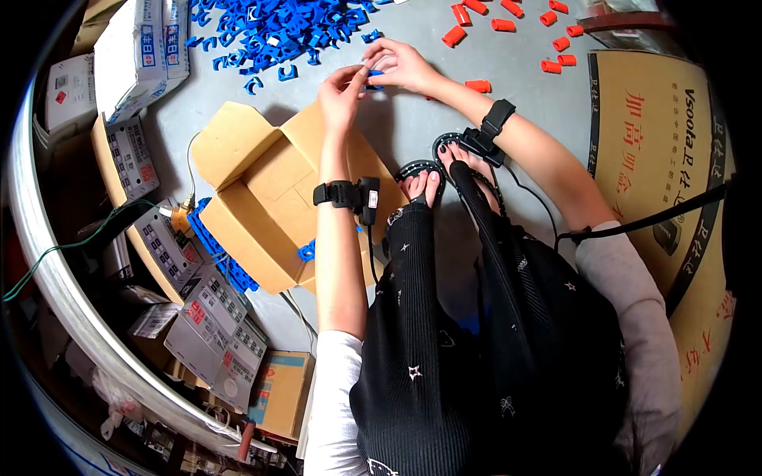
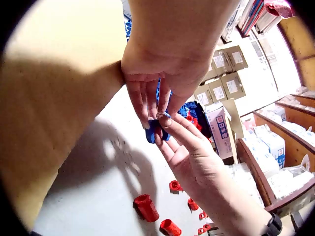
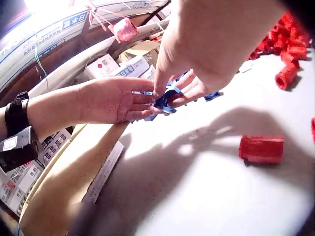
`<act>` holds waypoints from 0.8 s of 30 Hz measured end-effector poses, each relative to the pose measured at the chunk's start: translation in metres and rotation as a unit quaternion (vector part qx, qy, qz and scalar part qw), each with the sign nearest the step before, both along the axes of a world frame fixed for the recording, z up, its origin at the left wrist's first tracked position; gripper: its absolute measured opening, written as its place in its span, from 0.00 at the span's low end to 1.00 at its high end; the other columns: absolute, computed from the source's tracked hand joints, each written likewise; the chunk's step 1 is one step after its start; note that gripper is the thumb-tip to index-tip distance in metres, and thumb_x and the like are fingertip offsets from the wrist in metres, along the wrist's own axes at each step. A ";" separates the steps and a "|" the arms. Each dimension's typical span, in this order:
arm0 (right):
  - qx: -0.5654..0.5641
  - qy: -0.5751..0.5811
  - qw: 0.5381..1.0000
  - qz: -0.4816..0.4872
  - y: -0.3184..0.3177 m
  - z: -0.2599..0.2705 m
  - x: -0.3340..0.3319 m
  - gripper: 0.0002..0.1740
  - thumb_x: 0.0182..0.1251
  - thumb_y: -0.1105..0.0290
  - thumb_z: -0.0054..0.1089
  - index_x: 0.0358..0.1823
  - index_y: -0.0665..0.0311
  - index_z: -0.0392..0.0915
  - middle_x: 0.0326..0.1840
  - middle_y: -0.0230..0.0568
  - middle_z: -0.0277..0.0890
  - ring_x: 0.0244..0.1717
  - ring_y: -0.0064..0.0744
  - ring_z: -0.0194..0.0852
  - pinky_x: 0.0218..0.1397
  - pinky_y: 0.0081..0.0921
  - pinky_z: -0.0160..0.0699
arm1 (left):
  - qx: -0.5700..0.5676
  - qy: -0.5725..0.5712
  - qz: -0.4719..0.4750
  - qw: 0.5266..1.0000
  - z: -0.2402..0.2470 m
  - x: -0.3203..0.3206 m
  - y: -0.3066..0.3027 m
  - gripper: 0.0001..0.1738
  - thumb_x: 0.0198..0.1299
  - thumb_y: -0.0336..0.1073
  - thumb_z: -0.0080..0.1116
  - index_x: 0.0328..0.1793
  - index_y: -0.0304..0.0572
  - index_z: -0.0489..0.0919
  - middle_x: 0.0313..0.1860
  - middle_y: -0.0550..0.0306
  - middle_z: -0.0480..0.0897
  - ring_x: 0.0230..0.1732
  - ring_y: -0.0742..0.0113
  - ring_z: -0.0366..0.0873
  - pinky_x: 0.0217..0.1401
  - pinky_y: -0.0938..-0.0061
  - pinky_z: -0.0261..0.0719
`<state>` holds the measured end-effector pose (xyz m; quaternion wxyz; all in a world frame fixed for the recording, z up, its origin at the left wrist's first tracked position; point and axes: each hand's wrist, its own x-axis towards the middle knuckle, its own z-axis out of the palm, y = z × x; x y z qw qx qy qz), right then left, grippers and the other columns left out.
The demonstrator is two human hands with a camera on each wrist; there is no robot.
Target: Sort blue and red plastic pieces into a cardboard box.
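Note:
Both hands meet just beyond the open cardboard box (image 1: 274,186), around a small blue pipe clip (image 3: 169,100) with a curved, C-shaped mouth. My left hand (image 1: 343,94) pinches the clip between thumb and fingertips. From the other side, the fingers of my right hand (image 1: 405,67) grip it too, as the left wrist view shows with the blue piece (image 2: 151,134) between both sets of fingertips. Fingers cover part of the clip. A heap of similar blue clips (image 1: 278,36) lies on the grey floor beyond the hands.
Red pipe couplings (image 1: 454,36) lie scattered at the far right, one coupling (image 1: 478,86) close to the right forearm. A large printed carton (image 1: 643,143) stands on the right. White boxes (image 1: 131,59) line the left side. The person's feet (image 1: 421,185) are below the hands.

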<state>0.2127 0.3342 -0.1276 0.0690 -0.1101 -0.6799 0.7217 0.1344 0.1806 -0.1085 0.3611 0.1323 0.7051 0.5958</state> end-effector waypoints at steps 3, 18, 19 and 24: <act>0.057 0.007 0.995 0.082 0.008 0.021 -0.011 0.24 0.48 0.72 0.74 0.47 0.66 0.75 0.39 0.39 0.82 0.42 0.28 0.80 0.49 0.25 0.78 | 0.010 -0.055 0.024 0.998 0.015 -0.005 -0.011 0.19 0.61 0.40 0.63 0.53 0.36 0.80 0.42 0.54 0.83 0.40 0.71 0.81 0.36 0.77 0.80; 0.441 0.061 0.895 -0.025 0.039 -0.006 -0.033 0.18 0.58 0.69 0.59 0.50 0.65 0.75 0.45 0.53 0.73 0.47 0.50 0.74 0.52 0.37 0.74 | 0.098 -0.151 0.153 0.972 0.068 -0.001 -0.081 0.17 0.68 0.36 0.47 0.52 0.27 0.74 0.36 0.51 0.81 0.31 0.65 0.82 0.28 0.78 0.74; 0.437 0.065 0.897 -0.018 0.036 -0.006 -0.031 0.18 0.58 0.69 0.59 0.50 0.65 0.75 0.45 0.53 0.73 0.47 0.50 0.74 0.52 0.37 0.74 | 0.117 -0.125 0.143 0.975 0.074 0.003 -0.091 0.17 0.68 0.36 0.45 0.53 0.27 0.74 0.35 0.53 0.80 0.31 0.65 0.81 0.28 0.79 0.74; 0.456 -0.043 0.889 0.009 0.018 -0.026 -0.039 0.19 0.54 0.68 0.59 0.48 0.63 0.73 0.45 0.56 0.71 0.48 0.55 0.71 0.52 0.41 0.72 | 0.073 -0.044 0.271 0.959 0.116 0.029 -0.146 0.16 0.70 0.37 0.42 0.47 0.32 0.77 0.26 0.60 0.73 0.21 0.75 0.69 0.22 0.82 0.67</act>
